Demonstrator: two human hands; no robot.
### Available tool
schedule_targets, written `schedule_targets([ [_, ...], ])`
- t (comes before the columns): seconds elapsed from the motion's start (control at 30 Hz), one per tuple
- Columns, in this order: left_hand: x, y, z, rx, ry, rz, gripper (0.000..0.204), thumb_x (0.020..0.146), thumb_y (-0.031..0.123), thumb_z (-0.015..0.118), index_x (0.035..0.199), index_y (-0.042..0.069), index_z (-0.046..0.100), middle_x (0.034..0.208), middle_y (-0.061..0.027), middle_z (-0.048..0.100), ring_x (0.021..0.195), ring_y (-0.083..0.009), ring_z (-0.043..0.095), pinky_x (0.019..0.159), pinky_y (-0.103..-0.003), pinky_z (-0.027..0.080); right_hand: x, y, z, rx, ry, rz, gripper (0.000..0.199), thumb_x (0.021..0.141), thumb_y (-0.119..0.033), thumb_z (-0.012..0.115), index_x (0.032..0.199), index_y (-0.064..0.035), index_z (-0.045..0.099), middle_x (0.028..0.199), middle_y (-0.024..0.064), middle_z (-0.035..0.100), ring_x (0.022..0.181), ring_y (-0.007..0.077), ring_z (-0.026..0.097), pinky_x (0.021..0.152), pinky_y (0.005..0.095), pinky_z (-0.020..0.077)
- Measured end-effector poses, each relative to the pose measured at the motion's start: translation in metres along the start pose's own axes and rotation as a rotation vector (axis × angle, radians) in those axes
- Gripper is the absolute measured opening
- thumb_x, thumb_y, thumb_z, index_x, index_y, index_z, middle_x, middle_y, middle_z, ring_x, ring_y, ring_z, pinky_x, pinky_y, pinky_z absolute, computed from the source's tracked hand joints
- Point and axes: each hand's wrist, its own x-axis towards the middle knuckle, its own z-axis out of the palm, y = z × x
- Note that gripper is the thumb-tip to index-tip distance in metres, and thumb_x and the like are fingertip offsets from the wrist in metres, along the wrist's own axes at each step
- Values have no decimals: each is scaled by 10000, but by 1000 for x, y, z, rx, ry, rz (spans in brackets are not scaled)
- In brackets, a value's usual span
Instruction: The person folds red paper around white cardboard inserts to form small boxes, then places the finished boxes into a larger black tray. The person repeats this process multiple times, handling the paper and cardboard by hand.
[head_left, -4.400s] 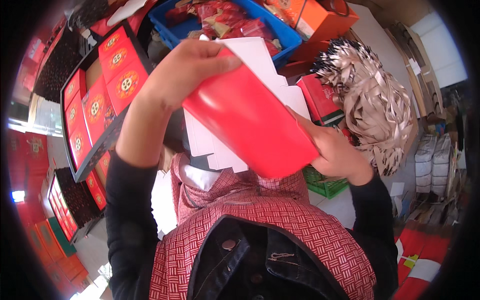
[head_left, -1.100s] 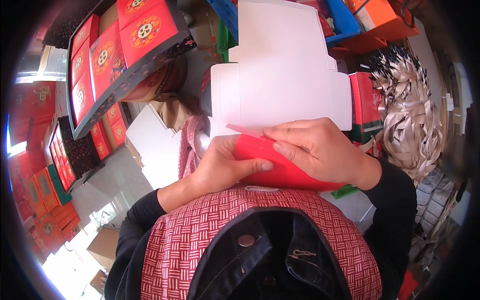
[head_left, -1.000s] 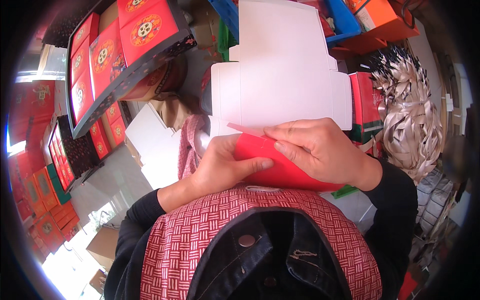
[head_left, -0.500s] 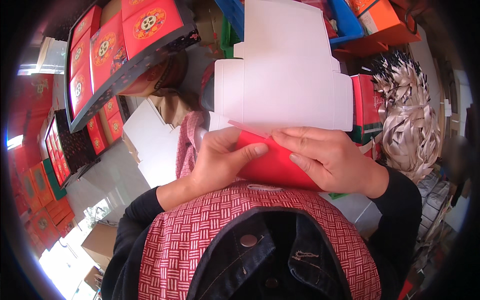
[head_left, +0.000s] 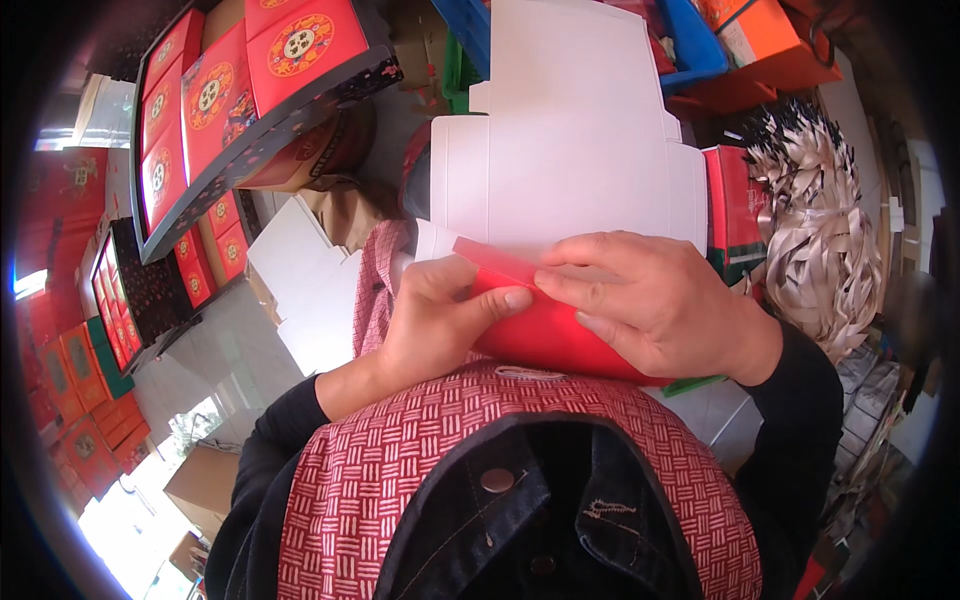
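Note:
A red cardboard panel [head_left: 560, 325] stands tilted in front of my body, with a narrow folded flap [head_left: 490, 257] along its upper edge. My left hand [head_left: 437, 315] grips its left end, thumb lying on the red face and the other fingers hidden behind. At the fold, my right hand [head_left: 650, 300] has its fingertips on the edge, while its thumb rests against the red side. Beyond both hands spreads a flat white box blank [head_left: 570, 130] with side tabs. Whether the red panel belongs to that blank, I cannot tell.
Far left, a dark-rimmed tray [head_left: 265, 145] holds several red patterned boxes. White cardboard sheets [head_left: 305, 290] lie left of my hands. A blue crate [head_left: 700, 65] stands at the far right, with a bundle of pale ribbons [head_left: 820, 240] nearer.
My right hand has risen slightly off the panel's edge, its fingers more arched. More of the red flap shows between the hands. My left hand keeps its grip almost unmoved.

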Motion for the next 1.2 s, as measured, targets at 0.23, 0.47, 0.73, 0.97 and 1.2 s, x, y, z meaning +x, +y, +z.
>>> schedule_targets([
  [0.23,19,34,-13,-95,10,10,151,864,21,672,1003,-37,677,882,-83,712,764,-113,658,702,-238,535,-28,22,-47,212,53,163,814,745,-286,765,1415,-8,394,1360,196,498,1164,295,569,950,351,473],
  [0.47,94,90,-12,320,-147,31,262,848,157,696,960,-76,648,829,-84,685,701,-121,651,674,-244,528,-80,17,-27,328,22,284,911,777,-131,689,1506,-24,154,1368,264,468,1177,354,558,983,377,445],
  [0.73,184,108,27,1294,-103,308,258,841,234,712,907,-9,655,850,-92,676,801,-188,652,726,-313,504,-63,29,42,228,566,357,637,833,38,425,1454,9,285,1317,246,529,1198,338,559,1007,351,417],
  [0.97,27,53,59,739,-664,438,180,829,100,712,953,-9,638,971,-126,642,952,-233,613,814,-345,492,-44,50,68,299,792,448,647,806,50,392,1445,1,307,1300,254,538,1212,350,541,1022,358,404],
  [1.2,39,-38,68,-280,81,90,360,942,191,598,1249,26,508,1196,-70,575,1113,-188,526,975,-362,397,-22,51,82,359,777,466,637,840,10,427,1460,-15,281,1274,284,536,1195,397,533,1012,387,409],
])
